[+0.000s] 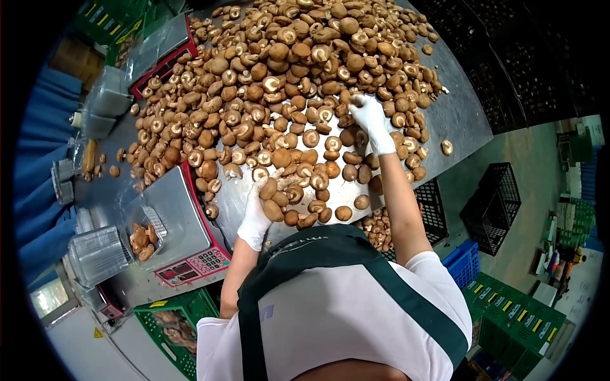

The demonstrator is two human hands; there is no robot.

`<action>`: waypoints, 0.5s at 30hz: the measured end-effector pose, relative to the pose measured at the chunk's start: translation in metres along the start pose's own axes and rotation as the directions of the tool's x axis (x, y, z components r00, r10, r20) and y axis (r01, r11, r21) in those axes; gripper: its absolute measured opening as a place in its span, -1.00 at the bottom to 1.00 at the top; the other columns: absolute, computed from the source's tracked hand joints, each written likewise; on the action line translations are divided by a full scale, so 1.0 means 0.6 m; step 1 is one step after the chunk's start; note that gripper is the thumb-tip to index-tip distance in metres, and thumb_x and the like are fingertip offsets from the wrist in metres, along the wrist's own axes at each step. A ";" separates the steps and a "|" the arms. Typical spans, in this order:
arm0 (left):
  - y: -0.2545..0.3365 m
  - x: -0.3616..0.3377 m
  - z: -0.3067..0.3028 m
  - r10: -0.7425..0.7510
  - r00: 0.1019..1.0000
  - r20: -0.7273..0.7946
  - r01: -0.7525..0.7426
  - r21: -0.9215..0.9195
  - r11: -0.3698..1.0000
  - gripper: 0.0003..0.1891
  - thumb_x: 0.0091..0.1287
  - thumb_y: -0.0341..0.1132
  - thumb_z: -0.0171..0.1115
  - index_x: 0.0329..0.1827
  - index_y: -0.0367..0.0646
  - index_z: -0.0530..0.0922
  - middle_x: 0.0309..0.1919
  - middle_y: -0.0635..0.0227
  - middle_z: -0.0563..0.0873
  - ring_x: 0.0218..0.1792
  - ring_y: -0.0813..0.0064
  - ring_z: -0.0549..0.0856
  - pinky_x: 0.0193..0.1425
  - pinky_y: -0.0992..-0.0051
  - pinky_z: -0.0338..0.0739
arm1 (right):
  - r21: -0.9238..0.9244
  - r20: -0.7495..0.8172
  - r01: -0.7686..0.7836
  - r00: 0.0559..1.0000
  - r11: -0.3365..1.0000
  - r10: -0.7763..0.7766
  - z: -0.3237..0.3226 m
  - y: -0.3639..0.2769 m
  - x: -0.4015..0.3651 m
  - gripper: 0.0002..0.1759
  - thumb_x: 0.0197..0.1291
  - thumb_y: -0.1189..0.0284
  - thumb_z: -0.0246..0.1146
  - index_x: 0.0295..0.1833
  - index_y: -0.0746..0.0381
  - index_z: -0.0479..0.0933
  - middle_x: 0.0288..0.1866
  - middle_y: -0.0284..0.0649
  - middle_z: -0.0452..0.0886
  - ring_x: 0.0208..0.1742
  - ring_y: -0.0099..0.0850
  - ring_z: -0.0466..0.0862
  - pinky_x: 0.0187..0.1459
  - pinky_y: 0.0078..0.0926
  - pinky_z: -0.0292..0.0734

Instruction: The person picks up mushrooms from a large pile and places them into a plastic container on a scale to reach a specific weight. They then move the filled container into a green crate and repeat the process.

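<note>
A large heap of brown shiitake mushrooms (292, 57) covers the metal table, with looser ones spread toward me. My left hand (255, 219), in a white glove, is closed around a couple of shiitake mushrooms (272, 209) at the near side of the spread. Farther forward and right, my right hand (370, 120), also gloved, reaches into the edge of the heap. Its fingers are bent and close together among the mushrooms; whatever they grip is hidden. Several mushrooms lie between the two hands on a pale surface.
A red-edged scale (171, 235) at left carries a clear plastic tray (155, 230) of mushrooms. Stacked clear trays (98, 257) stand beside it. Another scale (162, 54) is farther back. A green crate (175, 327) sits below left, a black crate (492, 206) on the floor at right.
</note>
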State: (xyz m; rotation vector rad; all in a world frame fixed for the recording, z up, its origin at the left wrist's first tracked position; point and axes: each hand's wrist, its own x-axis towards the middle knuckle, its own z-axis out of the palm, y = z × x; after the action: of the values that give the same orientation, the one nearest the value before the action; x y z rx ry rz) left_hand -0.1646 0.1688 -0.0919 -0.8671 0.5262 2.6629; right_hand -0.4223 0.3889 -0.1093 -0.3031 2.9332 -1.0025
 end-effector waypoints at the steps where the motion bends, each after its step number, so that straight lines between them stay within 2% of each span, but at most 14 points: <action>1: -0.001 -0.004 0.009 0.003 1.000 -0.014 -0.003 0.004 1.000 -0.46 0.33 -0.02 -0.12 0.31 -0.08 0.37 0.17 0.20 0.53 0.05 0.25 0.57 0.15 0.28 0.45 | -0.043 0.058 -0.111 0.992 0.993 0.113 -0.002 -0.010 0.017 -0.56 0.05 0.18 0.26 0.04 0.13 0.57 -0.23 -0.07 0.69 -0.15 -0.16 0.68 -0.11 -0.31 0.56; 2: -0.002 -0.002 0.005 0.006 1.000 -0.014 -0.006 0.007 1.000 -0.46 0.33 -0.02 -0.12 0.31 -0.08 0.37 0.17 0.20 0.53 0.05 0.25 0.57 0.15 0.28 0.45 | -0.040 0.057 -0.109 0.992 0.993 0.111 0.012 -0.008 0.032 -0.56 0.05 0.18 0.26 0.04 0.13 0.57 -0.23 -0.07 0.69 -0.15 -0.16 0.68 -0.11 -0.31 0.56; 5: -0.006 -0.001 -0.001 -0.014 1.000 -0.019 0.014 -0.001 1.000 -0.47 0.33 -0.03 -0.12 0.30 -0.09 0.37 0.15 0.22 0.54 0.01 0.28 0.59 0.12 0.31 0.47 | -0.306 0.037 -0.094 0.993 0.947 0.110 0.046 -0.014 0.053 -0.49 0.07 0.08 0.22 0.09 0.13 0.53 -0.15 -0.04 0.67 -0.06 -0.12 0.65 -0.04 -0.24 0.53; 6: -0.006 -0.001 -0.001 -0.011 1.000 -0.019 0.011 -0.001 1.000 -0.47 0.33 -0.03 -0.12 0.30 -0.09 0.37 0.15 0.22 0.54 0.01 0.28 0.59 0.12 0.31 0.47 | -0.304 0.037 -0.092 0.993 0.948 0.108 0.047 -0.012 0.057 -0.49 0.07 0.08 0.22 0.09 0.13 0.53 -0.15 -0.04 0.67 -0.06 -0.12 0.65 -0.04 -0.24 0.53; 8: -0.009 -0.001 -0.003 -0.022 0.991 -0.135 0.023 0.007 1.000 -0.46 0.34 -0.03 -0.14 0.30 -0.10 0.37 0.16 0.22 0.54 0.00 0.29 0.60 0.10 0.33 0.48 | -0.210 0.071 -0.093 0.991 0.973 0.110 0.048 -0.002 0.062 -0.51 0.09 0.09 0.19 0.07 0.16 0.54 -0.16 -0.05 0.68 -0.07 -0.13 0.65 -0.04 -0.24 0.52; 10: -0.007 -0.002 -0.008 -0.023 0.994 -0.104 0.024 0.014 1.000 -0.46 0.34 -0.03 -0.14 0.31 -0.09 0.37 0.16 0.22 0.54 0.01 0.30 0.59 0.11 0.34 0.47 | -0.155 0.070 -0.138 0.986 0.978 0.150 0.022 -0.016 0.036 -0.52 0.10 0.15 0.20 0.08 0.19 0.54 -0.17 -0.06 0.68 -0.09 -0.20 0.68 -0.06 -0.26 0.52; 11: -0.006 -0.003 -0.010 -0.022 0.997 -0.075 0.024 0.019 1.000 -0.46 0.34 -0.03 -0.15 0.31 -0.09 0.37 0.16 0.22 0.54 0.01 0.30 0.59 0.12 0.34 0.47 | 0.087 0.030 -0.154 0.988 0.984 0.152 0.029 0.006 0.033 -0.54 0.10 0.21 0.22 0.08 0.21 0.54 -0.19 -0.10 0.69 -0.14 -0.27 0.68 -0.10 -0.32 0.54; 12: -0.005 -0.006 -0.006 -0.020 0.997 -0.077 0.021 0.013 1.000 -0.46 0.34 -0.03 -0.15 0.31 -0.09 0.37 0.16 0.22 0.54 0.01 0.30 0.59 0.12 0.34 0.47 | 0.323 -0.005 -0.153 0.987 0.934 0.164 0.031 0.020 0.026 -0.55 0.10 0.26 0.24 0.09 0.23 0.53 -0.21 -0.13 0.70 -0.18 -0.33 0.69 -0.13 -0.39 0.55; 13: -0.003 -0.013 0.004 -0.020 1.000 -0.012 0.020 0.001 1.000 -0.46 0.34 -0.03 -0.15 0.32 -0.10 0.35 0.18 0.21 0.53 0.01 0.30 0.59 0.13 0.34 0.46 | 0.540 0.099 -0.223 0.974 0.811 0.201 0.019 0.014 0.007 -0.58 0.17 0.40 0.20 0.14 0.30 0.49 -0.21 -0.21 0.68 -0.25 -0.46 0.66 -0.21 -0.53 0.56; 14: -0.002 -0.016 0.012 -0.021 0.998 0.054 0.022 -0.009 1.000 -0.45 0.34 -0.03 -0.15 0.34 -0.10 0.33 0.19 0.19 0.51 0.02 0.29 0.58 0.13 0.34 0.46 | 0.539 0.103 -0.225 0.974 0.812 0.202 0.010 0.008 -0.012 -0.58 0.17 0.40 0.20 0.14 0.30 0.49 -0.21 -0.21 0.68 -0.25 -0.46 0.66 -0.21 -0.53 0.56; 15: -0.003 -0.014 0.017 -0.023 0.998 0.053 0.023 -0.012 1.000 -0.45 0.34 -0.03 -0.15 0.34 -0.10 0.33 0.19 0.19 0.51 0.02 0.29 0.58 0.13 0.34 0.46 | 0.722 0.244 -0.284 0.958 0.630 0.152 0.000 0.004 -0.030 -0.60 0.22 0.44 0.16 0.17 0.33 0.46 -0.18 -0.22 0.66 -0.26 -0.48 0.65 -0.23 -0.58 0.56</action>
State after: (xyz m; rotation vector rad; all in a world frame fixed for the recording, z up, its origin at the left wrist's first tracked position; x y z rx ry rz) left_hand -0.1628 0.1736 -0.0795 -0.7987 0.4848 2.6629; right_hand -0.4049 0.3941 -0.1116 0.0183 2.0630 -1.9026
